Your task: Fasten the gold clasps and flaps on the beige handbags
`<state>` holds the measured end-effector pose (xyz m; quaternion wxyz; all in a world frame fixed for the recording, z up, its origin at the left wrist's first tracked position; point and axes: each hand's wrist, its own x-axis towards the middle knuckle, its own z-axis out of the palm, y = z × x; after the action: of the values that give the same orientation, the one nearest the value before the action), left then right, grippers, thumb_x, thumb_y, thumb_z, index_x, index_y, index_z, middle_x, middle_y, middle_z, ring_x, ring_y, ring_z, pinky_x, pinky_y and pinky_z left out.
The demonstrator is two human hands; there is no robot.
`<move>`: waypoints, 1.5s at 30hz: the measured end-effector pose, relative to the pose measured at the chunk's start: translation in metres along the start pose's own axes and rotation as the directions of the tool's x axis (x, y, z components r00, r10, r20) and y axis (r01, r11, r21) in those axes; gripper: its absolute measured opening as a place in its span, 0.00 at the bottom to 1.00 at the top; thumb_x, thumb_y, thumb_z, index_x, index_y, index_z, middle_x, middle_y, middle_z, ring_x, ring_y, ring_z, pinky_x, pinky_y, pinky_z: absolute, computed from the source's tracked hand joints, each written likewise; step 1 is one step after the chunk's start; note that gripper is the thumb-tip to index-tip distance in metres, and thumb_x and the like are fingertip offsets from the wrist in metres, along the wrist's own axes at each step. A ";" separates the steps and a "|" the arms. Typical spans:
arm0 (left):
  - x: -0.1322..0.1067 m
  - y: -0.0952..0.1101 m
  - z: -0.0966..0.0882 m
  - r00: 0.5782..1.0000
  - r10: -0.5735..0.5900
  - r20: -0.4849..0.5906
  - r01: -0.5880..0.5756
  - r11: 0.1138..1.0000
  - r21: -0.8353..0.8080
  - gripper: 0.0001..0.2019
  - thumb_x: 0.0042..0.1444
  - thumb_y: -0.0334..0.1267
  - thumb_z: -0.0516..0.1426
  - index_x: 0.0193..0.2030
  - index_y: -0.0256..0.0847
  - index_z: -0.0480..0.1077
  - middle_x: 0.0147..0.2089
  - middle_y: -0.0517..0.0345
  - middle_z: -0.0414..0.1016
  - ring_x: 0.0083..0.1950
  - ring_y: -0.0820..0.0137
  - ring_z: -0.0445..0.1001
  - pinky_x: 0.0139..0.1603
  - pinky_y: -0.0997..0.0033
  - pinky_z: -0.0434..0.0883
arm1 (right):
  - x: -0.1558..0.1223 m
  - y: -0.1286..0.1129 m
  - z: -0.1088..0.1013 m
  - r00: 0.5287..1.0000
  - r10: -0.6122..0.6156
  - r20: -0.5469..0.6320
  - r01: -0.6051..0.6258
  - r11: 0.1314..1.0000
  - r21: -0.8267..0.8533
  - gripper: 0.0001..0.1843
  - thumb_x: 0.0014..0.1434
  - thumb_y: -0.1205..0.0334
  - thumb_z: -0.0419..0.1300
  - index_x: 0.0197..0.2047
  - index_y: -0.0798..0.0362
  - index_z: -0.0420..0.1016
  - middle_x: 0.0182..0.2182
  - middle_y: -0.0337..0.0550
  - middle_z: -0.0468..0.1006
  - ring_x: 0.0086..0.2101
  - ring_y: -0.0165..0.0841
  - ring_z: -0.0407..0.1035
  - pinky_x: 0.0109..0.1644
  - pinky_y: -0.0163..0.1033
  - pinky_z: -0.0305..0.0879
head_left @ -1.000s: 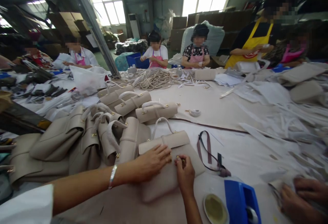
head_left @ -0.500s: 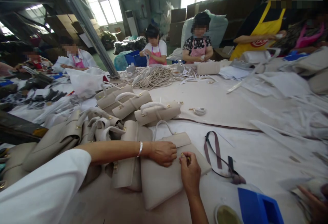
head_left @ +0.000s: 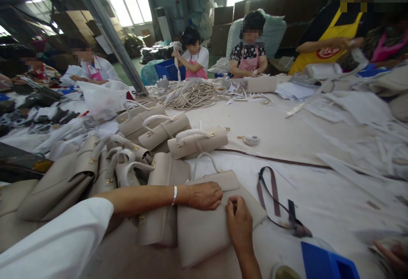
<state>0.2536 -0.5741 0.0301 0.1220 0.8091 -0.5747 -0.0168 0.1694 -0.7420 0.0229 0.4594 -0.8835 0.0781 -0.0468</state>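
Note:
A beige handbag (head_left: 200, 236) lies flat on the table in front of me, its handle (head_left: 204, 156) pointing away. My left hand (head_left: 206, 195) reaches across from the left, wearing a silver bracelet, and is closed at the lower edge of the bag's flap (head_left: 232, 180). Its fingertips are hidden against the bag. Close to its right, my right hand (head_left: 238, 221) is over the bag's front with thumb and fingers pinched together. What the pinch holds is hidden behind the fingers.
Beige bags (head_left: 164, 172) crowd the left side. To the right are dark straps (head_left: 274, 194), a blue box (head_left: 328, 260) and a round container (head_left: 285, 271). A wrapped cord (head_left: 250, 140) lies farther back. Several people sit or stand across the table; another person's hand (head_left: 390, 255) is at lower right.
The small gold-coloured piece seen at my right fingertips is now out of sight, and that hand is slightly lower. Left hand stays at the flap. The whole view has shifted slightly.

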 end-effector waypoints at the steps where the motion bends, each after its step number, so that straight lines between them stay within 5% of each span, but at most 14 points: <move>1: -0.001 -0.001 -0.002 1.000 -0.002 0.011 0.003 0.999 -0.045 0.06 0.61 0.36 0.51 0.38 0.36 0.65 0.33 0.51 0.70 0.37 0.64 0.67 0.43 0.66 0.66 | 0.000 0.001 0.000 1.000 0.000 0.003 0.000 1.000 -0.003 0.09 0.58 0.56 0.49 0.36 0.51 0.65 0.34 0.44 0.73 0.36 0.38 0.67 0.43 0.43 0.61; 7: -0.003 -0.012 -0.024 0.986 0.152 0.061 -0.127 0.943 -0.307 0.14 0.56 0.47 0.60 0.41 0.40 0.65 0.38 0.52 0.72 0.42 0.65 0.68 0.46 0.68 0.66 | -0.005 0.005 -0.002 1.000 0.020 0.000 -0.020 1.000 0.022 0.10 0.57 0.55 0.50 0.37 0.51 0.66 0.34 0.45 0.73 0.37 0.39 0.68 0.43 0.42 0.61; 11: 0.009 -0.024 -0.028 0.973 0.217 0.083 -0.165 0.895 -0.414 0.13 0.52 0.45 0.63 0.38 0.40 0.69 0.36 0.53 0.73 0.39 0.65 0.70 0.44 0.68 0.67 | -0.005 0.006 -0.002 0.999 0.051 0.015 -0.051 0.998 0.037 0.11 0.56 0.53 0.50 0.37 0.50 0.66 0.34 0.44 0.74 0.36 0.39 0.68 0.43 0.42 0.62; 17: 0.036 -0.052 -0.026 0.862 0.374 0.342 0.071 0.579 -0.812 0.06 0.56 0.31 0.58 0.40 0.38 0.74 0.38 0.57 0.76 0.41 0.68 0.74 0.45 0.74 0.70 | -0.006 0.010 -0.005 0.996 0.090 0.022 -0.091 0.994 0.064 0.13 0.55 0.50 0.51 0.37 0.50 0.67 0.35 0.44 0.74 0.37 0.39 0.68 0.42 0.41 0.63; 22: 0.044 -0.062 -0.021 0.820 0.380 0.427 0.201 0.507 -0.838 0.09 0.53 0.31 0.60 0.41 0.37 0.76 0.40 0.56 0.76 0.43 0.67 0.74 0.47 0.73 0.70 | -0.006 0.011 -0.007 0.992 0.120 0.027 -0.121 0.989 0.080 0.13 0.56 0.50 0.51 0.37 0.49 0.67 0.35 0.44 0.75 0.36 0.38 0.69 0.41 0.40 0.64; 26: 0.038 -0.056 -0.021 0.854 0.341 0.393 0.139 0.578 -0.804 0.07 0.55 0.34 0.60 0.40 0.39 0.75 0.38 0.56 0.76 0.40 0.68 0.74 0.44 0.74 0.70 | -0.006 0.012 -0.005 0.994 0.098 0.040 -0.102 0.990 0.094 0.13 0.55 0.50 0.51 0.37 0.49 0.68 0.35 0.44 0.75 0.36 0.38 0.70 0.41 0.41 0.65; 32: 0.011 -0.036 -0.027 0.959 0.229 0.165 -0.096 0.814 -0.573 0.07 0.62 0.37 0.53 0.42 0.46 0.73 0.38 0.54 0.76 0.39 0.70 0.73 0.42 0.75 0.68 | -0.004 0.008 -0.007 0.991 0.121 0.058 -0.126 0.989 0.082 0.14 0.54 0.49 0.51 0.36 0.49 0.68 0.34 0.44 0.76 0.35 0.39 0.71 0.40 0.41 0.65; 37: 0.003 -0.027 -0.028 0.956 0.280 0.090 -0.246 0.927 -0.282 0.04 0.61 0.38 0.55 0.39 0.44 0.70 0.35 0.55 0.75 0.37 0.70 0.72 0.41 0.72 0.66 | -0.003 0.005 -0.009 0.986 0.144 0.081 -0.150 0.986 0.072 0.14 0.53 0.49 0.52 0.37 0.49 0.68 0.35 0.43 0.76 0.36 0.39 0.71 0.41 0.41 0.65; 41: 0.007 -0.022 -0.027 0.931 0.358 0.075 -0.356 0.934 -0.045 0.05 0.61 0.39 0.55 0.34 0.43 0.67 0.34 0.55 0.73 0.36 0.69 0.70 0.41 0.69 0.65 | -0.003 0.008 -0.008 0.987 0.147 0.071 -0.153 0.985 0.085 0.15 0.54 0.48 0.52 0.36 0.49 0.69 0.34 0.43 0.76 0.35 0.39 0.71 0.41 0.42 0.65; 45: 0.010 -0.018 -0.026 0.924 0.372 0.087 -0.375 0.927 0.014 0.06 0.61 0.38 0.56 0.33 0.42 0.66 0.32 0.55 0.71 0.36 0.68 0.69 0.41 0.67 0.65 | -0.003 0.008 -0.007 0.989 0.134 0.058 -0.140 0.985 0.104 0.15 0.55 0.48 0.52 0.36 0.49 0.69 0.33 0.44 0.76 0.35 0.39 0.71 0.40 0.41 0.65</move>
<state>0.2782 -0.5736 0.0522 0.0868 0.6851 -0.7230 -0.0179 0.1646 -0.7523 0.0202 0.5103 -0.8509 0.1244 0.0031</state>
